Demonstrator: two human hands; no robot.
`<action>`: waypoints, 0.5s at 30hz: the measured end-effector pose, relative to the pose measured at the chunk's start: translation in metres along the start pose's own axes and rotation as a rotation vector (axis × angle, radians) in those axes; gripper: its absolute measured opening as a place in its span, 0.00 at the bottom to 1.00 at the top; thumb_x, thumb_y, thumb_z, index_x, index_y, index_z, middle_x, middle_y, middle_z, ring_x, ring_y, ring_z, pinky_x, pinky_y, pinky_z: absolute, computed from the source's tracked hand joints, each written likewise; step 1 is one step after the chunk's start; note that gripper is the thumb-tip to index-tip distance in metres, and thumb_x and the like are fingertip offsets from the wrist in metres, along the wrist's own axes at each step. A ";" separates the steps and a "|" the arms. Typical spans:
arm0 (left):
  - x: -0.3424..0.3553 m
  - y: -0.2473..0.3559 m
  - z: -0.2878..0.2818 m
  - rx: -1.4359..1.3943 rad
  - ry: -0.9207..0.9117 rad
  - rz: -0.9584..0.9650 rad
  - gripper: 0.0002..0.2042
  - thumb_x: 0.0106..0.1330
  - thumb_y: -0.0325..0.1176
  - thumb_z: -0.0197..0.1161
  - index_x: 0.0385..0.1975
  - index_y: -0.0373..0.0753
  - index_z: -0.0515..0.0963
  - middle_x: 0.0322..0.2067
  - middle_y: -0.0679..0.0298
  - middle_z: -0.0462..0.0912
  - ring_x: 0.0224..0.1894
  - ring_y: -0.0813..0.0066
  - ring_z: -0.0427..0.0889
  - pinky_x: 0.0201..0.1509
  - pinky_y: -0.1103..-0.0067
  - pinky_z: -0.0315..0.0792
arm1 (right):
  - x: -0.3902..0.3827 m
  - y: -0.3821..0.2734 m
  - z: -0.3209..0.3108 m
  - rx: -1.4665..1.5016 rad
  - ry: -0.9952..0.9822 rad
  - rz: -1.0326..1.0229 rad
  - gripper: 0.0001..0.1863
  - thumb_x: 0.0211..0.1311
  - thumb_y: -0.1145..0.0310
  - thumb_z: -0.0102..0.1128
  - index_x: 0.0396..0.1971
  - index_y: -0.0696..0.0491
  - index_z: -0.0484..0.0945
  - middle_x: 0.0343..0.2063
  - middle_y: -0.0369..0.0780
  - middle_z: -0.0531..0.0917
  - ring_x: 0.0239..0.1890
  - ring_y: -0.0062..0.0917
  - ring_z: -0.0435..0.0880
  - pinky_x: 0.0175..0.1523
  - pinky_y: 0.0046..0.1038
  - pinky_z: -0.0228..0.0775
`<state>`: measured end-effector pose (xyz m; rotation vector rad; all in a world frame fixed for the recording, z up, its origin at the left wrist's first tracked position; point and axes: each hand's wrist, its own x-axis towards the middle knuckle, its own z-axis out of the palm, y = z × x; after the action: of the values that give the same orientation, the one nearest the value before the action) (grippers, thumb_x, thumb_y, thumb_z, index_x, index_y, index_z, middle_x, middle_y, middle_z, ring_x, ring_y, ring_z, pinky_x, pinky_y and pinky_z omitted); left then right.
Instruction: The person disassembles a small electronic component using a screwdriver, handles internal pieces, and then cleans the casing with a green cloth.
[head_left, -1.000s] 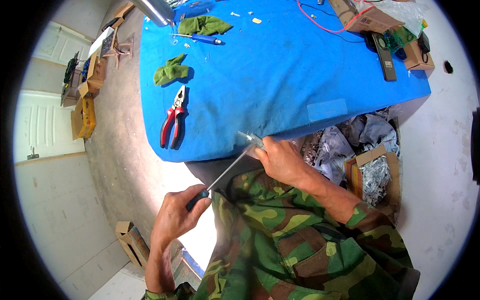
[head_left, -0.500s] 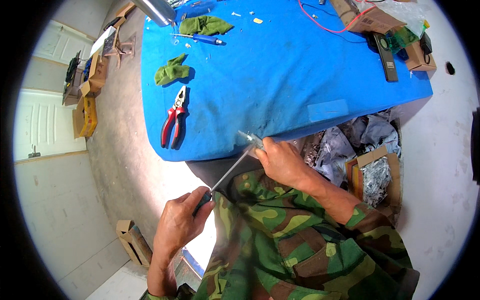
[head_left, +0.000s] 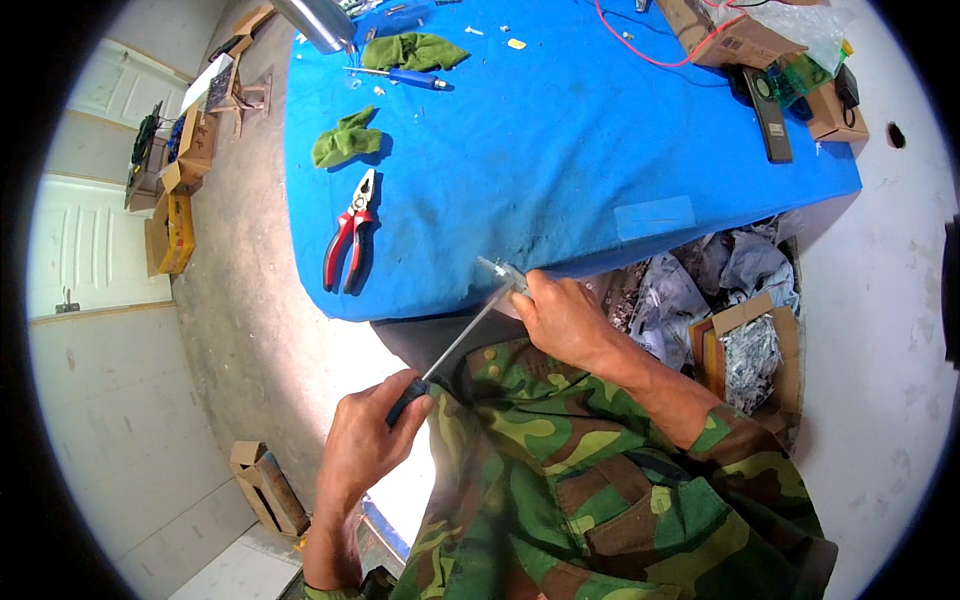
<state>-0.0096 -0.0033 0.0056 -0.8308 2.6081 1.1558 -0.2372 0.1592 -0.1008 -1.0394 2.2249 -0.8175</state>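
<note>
My left hand is closed on the dark handle of a screwdriver, whose long steel shaft slants up and right to a small greyish, partly clear piece. My right hand grips that piece at the front edge of a table covered in blue cloth. Left of it on the cloth lie red-and-black pliers and a crumpled green cloth.
Farther back are another green rag, a blue screwdriver, a metal cylinder, cartons and red wire. Below right sits a box of scrap. Boxes line the left wall.
My left hand and the screwdriver have shifted slightly to the right. My right hand and the piece have moved very slightly up. The grips look the same.
</note>
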 end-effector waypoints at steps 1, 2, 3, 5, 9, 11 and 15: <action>-0.002 0.006 -0.001 0.103 0.018 0.019 0.13 0.71 0.36 0.69 0.49 0.36 0.83 0.24 0.58 0.84 0.20 0.69 0.82 0.24 0.71 0.73 | 0.000 0.000 0.000 -0.005 -0.003 0.001 0.17 0.73 0.60 0.60 0.35 0.63 0.77 0.25 0.59 0.83 0.32 0.60 0.85 0.40 0.56 0.76; -0.003 0.014 -0.002 0.205 0.034 0.039 0.12 0.71 0.35 0.70 0.50 0.37 0.83 0.26 0.57 0.86 0.21 0.67 0.83 0.25 0.70 0.74 | 0.000 0.000 0.001 -0.005 0.018 -0.010 0.17 0.73 0.61 0.60 0.35 0.62 0.77 0.25 0.59 0.83 0.32 0.60 0.84 0.39 0.56 0.76; -0.004 0.021 -0.003 0.306 0.051 0.059 0.12 0.70 0.33 0.70 0.50 0.38 0.82 0.28 0.55 0.87 0.22 0.64 0.85 0.25 0.69 0.76 | -0.001 0.001 0.003 -0.005 0.038 -0.022 0.17 0.73 0.61 0.60 0.35 0.62 0.77 0.24 0.59 0.83 0.32 0.60 0.84 0.39 0.56 0.76; -0.003 0.033 -0.005 0.410 0.008 0.013 0.12 0.70 0.33 0.69 0.50 0.39 0.82 0.33 0.53 0.89 0.25 0.59 0.87 0.28 0.67 0.79 | -0.001 0.000 0.004 -0.005 0.059 -0.020 0.17 0.73 0.61 0.60 0.35 0.62 0.77 0.24 0.59 0.83 0.31 0.60 0.84 0.39 0.56 0.75; 0.000 0.021 -0.005 0.271 0.026 0.053 0.12 0.71 0.35 0.68 0.50 0.37 0.82 0.28 0.55 0.88 0.23 0.62 0.87 0.28 0.70 0.78 | -0.002 -0.003 0.006 0.008 0.060 0.003 0.16 0.73 0.61 0.61 0.35 0.62 0.76 0.23 0.58 0.83 0.30 0.60 0.84 0.38 0.57 0.75; 0.005 0.018 -0.008 0.088 -0.032 -0.019 0.13 0.72 0.37 0.68 0.49 0.35 0.83 0.23 0.56 0.85 0.21 0.67 0.84 0.27 0.71 0.76 | -0.003 -0.002 0.007 0.019 0.068 0.002 0.15 0.72 0.62 0.61 0.35 0.62 0.76 0.23 0.59 0.82 0.30 0.60 0.84 0.38 0.57 0.75; 0.000 0.004 0.007 -0.054 0.011 -0.034 0.16 0.73 0.40 0.68 0.47 0.31 0.84 0.16 0.59 0.79 0.19 0.75 0.78 0.25 0.74 0.70 | -0.004 0.000 0.009 0.045 0.068 -0.001 0.14 0.72 0.64 0.60 0.35 0.63 0.75 0.23 0.61 0.82 0.30 0.62 0.83 0.37 0.57 0.75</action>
<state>-0.0124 0.0037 0.0035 -0.8903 2.5714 1.2213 -0.2290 0.1595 -0.1060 -1.0053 2.2516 -0.9117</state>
